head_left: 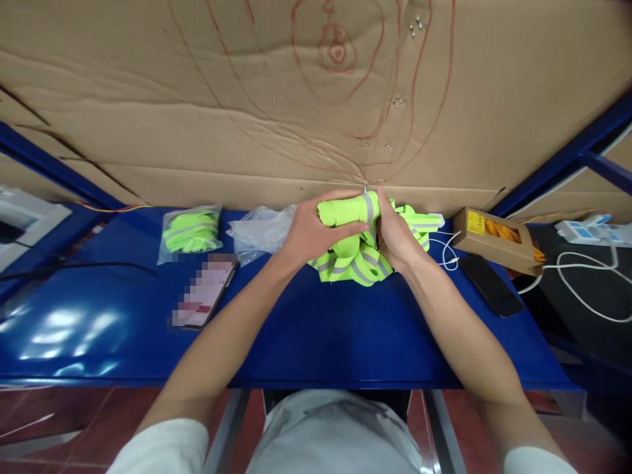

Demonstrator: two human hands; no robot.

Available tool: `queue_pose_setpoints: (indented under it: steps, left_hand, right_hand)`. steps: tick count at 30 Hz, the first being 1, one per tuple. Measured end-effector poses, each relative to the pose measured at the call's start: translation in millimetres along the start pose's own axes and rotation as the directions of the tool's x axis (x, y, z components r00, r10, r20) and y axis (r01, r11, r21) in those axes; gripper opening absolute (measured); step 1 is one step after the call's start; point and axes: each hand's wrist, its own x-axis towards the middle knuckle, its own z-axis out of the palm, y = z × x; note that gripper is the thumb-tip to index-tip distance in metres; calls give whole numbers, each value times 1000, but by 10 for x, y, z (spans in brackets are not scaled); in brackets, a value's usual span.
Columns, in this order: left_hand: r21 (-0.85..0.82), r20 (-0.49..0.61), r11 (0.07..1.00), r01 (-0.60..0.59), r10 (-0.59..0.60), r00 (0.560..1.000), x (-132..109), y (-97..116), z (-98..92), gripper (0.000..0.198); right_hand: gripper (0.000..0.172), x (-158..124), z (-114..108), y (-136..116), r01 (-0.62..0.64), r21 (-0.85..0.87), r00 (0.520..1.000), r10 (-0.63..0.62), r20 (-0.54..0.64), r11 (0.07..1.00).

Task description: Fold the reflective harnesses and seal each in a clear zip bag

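My left hand (316, 227) is closed around a rolled part of a neon yellow-green reflective vest (348, 210) with grey stripes, thumb in front and fingers behind. At the roll's right end, my right hand (392, 230) is wrapped on the same fabric; part of its grip is hidden. Loose bands of the vest hang below the roll and spread on the blue table (340, 342), some reaching right behind my right wrist. Close to my left hand lies a crumpled clear plastic bag (261, 230).
Left on the table are a bagged reflective vest (191, 232) and a phone (210, 289). On the right lie a dark phone (491, 285), a white cable (447, 253) and a cardboard box (498, 240) with orange contents. A cardboard panel (222, 131) rises behind.
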Motion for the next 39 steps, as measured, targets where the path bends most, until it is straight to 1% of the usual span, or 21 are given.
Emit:
queue_pose_setpoints:
  steps: [3,5,6,8,10,12,13,14,16,19,20,21,23,25,27,29,31,33,35,37,39]
  left_hand:
    - [-26,-83,999,30,-32,996,9,-39,-8,36]
    - [-51,-167,997,50,-58,984,32,-86,-4,35]
    - [-62,-215,996,58,-70,974,51,-112,-9,36]
    - [-78,-315,995,59,-81,946,104,-165,-38,37]
    - [-99,-419,994,37,-76,905,163,-214,-90,37]
    - [-149,-495,989,15,-88,864,212,-251,-142,36]
    - [-185,-517,983,16,-111,849,230,-262,-160,35]
    - [-226,-530,974,25,-144,836,242,-267,-170,34]
    - [-305,-540,951,53,-219,813,256,-257,-171,32]
    - [-373,-571,927,45,-267,777,260,-217,-152,31]
    - [-379,-583,925,32,-266,768,261,-204,-149,31]
    - [-378,-592,926,24,-262,762,261,-194,-149,31]
    - [-357,-603,934,25,-251,758,257,-184,-159,32]
    - [-309,-608,951,20,-213,765,244,-181,-176,33]
    - [-199,-623,980,-32,-101,776,213,-171,-198,34]
    - [-35,-614,994,-99,57,787,166,-143,-225,34]
    - [120,-567,980,-156,197,799,114,-101,-260,33]
    - [208,-511,959,-194,276,814,73,-63,-300,32]
    - [246,-493,945,-214,312,812,58,-45,-341,33]
    - [280,-505,936,-215,334,796,65,-50,-375,35]
    - [334,-527,918,-214,370,765,81,-63,-394,35]
  right_hand:
    - [89,-52,10,-130,-133,130,989,122,86,983]
    - [86,-66,-4,-185,-131,101,987,121,102,986]
    - [82,-75,-10,-203,-110,61,992,106,76,992]
    - [75,-115,-4,-227,-5,-57,998,2,-67,998]
    - [64,-187,38,-243,172,-203,957,-212,-197,964]
    - [49,-270,110,-255,353,-325,889,-422,-175,878]
    - [43,-305,150,-259,415,-352,868,-481,-124,839]
    - [38,-331,189,-261,448,-348,863,-500,-72,824]
    - [37,-350,246,-264,422,-254,892,-449,-55,870]
    - [43,-327,262,-285,199,56,975,-192,-110,978]
    - [45,-317,253,-299,94,163,994,-83,-71,982]
    - [46,-310,241,-317,-19,250,1000,17,10,968]
    - [46,-306,211,-357,-220,351,964,148,219,910]
    - [45,-309,184,-396,-311,386,925,182,334,869]
    - [43,-315,162,-431,-312,409,928,184,323,858]
    - [42,-321,148,-457,-317,421,934,203,293,850]
    - [40,-322,144,-461,-338,413,928,227,296,846]
    - [35,-314,144,-429,-320,366,934,226,277,874]
    - [26,-294,140,-368,-218,263,969,178,170,940]
    - [17,-270,122,-303,-47,86,999,49,-16,995]
    - [12,-256,86,-264,113,-138,977,-136,-166,984]
